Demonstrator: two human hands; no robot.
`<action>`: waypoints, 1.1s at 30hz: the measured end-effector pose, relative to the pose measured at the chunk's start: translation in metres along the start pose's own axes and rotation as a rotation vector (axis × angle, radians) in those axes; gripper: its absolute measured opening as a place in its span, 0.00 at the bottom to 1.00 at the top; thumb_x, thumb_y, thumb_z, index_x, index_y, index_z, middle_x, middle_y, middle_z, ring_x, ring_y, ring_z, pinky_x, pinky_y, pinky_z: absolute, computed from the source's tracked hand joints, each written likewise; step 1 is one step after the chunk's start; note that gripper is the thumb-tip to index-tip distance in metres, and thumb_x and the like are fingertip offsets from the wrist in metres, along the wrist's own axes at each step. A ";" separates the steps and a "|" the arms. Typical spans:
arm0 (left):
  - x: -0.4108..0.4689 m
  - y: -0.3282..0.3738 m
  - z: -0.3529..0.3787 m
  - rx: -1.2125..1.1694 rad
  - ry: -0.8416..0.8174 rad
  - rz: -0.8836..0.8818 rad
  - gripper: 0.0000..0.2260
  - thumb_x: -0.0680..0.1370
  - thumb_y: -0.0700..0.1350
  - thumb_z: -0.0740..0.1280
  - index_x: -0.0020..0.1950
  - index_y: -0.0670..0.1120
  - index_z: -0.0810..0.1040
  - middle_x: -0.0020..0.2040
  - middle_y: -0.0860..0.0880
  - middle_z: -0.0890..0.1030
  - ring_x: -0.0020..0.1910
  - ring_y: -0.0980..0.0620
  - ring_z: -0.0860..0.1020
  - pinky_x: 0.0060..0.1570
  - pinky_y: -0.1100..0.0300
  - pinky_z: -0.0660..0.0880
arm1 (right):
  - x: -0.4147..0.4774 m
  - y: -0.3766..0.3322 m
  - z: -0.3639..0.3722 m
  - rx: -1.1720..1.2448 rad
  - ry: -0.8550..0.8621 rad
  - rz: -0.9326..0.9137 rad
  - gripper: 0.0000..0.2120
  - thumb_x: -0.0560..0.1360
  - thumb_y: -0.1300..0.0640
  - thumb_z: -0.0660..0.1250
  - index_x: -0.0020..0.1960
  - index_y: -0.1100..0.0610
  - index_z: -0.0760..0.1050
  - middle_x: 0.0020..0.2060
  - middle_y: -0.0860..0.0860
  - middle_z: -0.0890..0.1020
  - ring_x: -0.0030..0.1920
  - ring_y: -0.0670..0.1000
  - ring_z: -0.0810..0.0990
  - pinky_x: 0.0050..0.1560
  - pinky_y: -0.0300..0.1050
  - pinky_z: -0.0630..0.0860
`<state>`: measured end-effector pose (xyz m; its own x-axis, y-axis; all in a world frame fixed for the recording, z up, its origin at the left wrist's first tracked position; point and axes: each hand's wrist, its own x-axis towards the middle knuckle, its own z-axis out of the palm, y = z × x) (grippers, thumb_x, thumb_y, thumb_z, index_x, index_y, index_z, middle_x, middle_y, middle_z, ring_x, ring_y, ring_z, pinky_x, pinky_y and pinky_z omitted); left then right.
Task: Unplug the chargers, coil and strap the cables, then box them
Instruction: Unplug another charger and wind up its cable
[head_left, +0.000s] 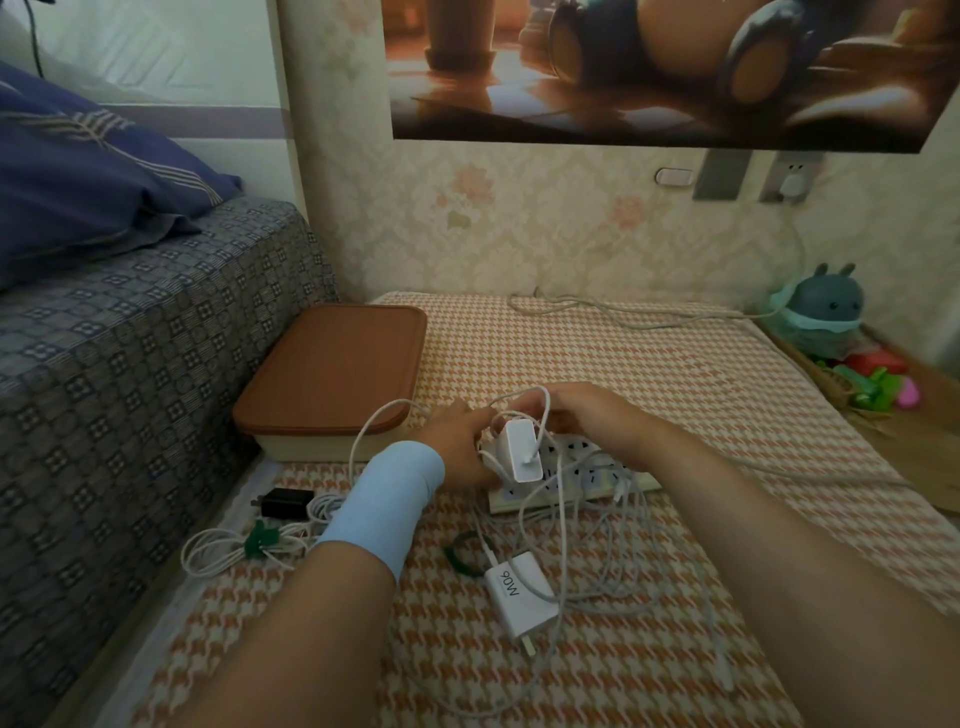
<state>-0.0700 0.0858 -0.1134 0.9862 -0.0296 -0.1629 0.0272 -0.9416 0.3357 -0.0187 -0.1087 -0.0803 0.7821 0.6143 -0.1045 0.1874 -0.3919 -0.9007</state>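
Three chargers counted, two white chargers (522, 451) (521, 595) and one black charger (287, 503), one power strip (582, 475), one lidded box (335, 376), two green straps (260, 538) (460, 553), one pillow (88, 176), two hands (460, 447) (592, 415) seen.

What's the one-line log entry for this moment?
left hand on white charger at power strip | right hand holding cable | box closed

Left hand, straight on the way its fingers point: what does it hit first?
Probably the upright white charger on the power strip. The left hand points right, its fingers already at the charger's side; contact is unclear from this angle.
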 end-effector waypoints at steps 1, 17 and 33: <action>0.001 -0.003 -0.002 0.043 -0.002 -0.023 0.27 0.67 0.60 0.75 0.63 0.61 0.69 0.59 0.48 0.72 0.57 0.44 0.72 0.58 0.47 0.75 | 0.001 0.004 -0.004 -0.095 0.028 0.011 0.14 0.81 0.61 0.61 0.58 0.53 0.84 0.57 0.52 0.84 0.60 0.53 0.82 0.62 0.48 0.77; 0.007 -0.010 0.021 -0.178 0.180 -0.067 0.12 0.84 0.51 0.54 0.43 0.55 0.72 0.48 0.49 0.79 0.48 0.44 0.77 0.51 0.49 0.76 | 0.002 0.020 0.013 -0.982 -0.187 -0.036 0.17 0.72 0.55 0.70 0.44 0.37 0.64 0.49 0.52 0.70 0.50 0.56 0.68 0.53 0.53 0.72; -0.038 0.022 -0.007 -0.872 0.315 -0.018 0.13 0.84 0.47 0.59 0.52 0.48 0.83 0.39 0.46 0.80 0.37 0.52 0.76 0.39 0.62 0.74 | 0.004 0.009 0.008 -0.875 -0.062 0.071 0.25 0.77 0.51 0.69 0.73 0.45 0.68 0.67 0.53 0.76 0.56 0.56 0.77 0.56 0.53 0.76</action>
<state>-0.1057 0.0687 -0.0939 0.9799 0.1950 0.0418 0.0300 -0.3517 0.9356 -0.0187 -0.1045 -0.0925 0.7805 0.5945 -0.1933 0.5475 -0.7993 -0.2478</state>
